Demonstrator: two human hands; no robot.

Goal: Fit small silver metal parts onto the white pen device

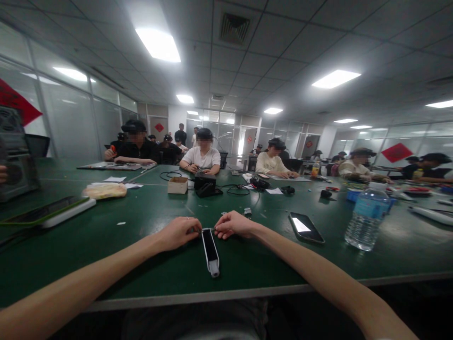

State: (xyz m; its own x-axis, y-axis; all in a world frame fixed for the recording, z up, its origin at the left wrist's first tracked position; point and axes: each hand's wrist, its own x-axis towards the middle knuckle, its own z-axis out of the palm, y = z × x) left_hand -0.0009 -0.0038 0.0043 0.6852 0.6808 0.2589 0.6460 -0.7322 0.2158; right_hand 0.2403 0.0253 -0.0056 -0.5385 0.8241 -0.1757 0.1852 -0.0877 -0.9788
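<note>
A long, narrow device [211, 250] with a white rim and a black inner face lies on the green table [262, 264] in front of me. Its near end has a pale, blunt tip. My left hand [182, 232] is closed, thumb and fingers pinched at the far left corner of the device. On the opposite side, my right hand [231, 225] pinches close to the far right corner. Something small and dark shows at the right fingertips, too small to name. What the left fingertips grip is hidden. A small metallic piece [247, 211] lies just beyond my right hand.
To the right are a phone [306, 227] and a water bottle [368, 217]. A small box [177, 185] and a black device [205, 184] stand ahead, with cables. At left lie a green-edged panel [42, 211] and a bag [104, 190]. People sit across the table.
</note>
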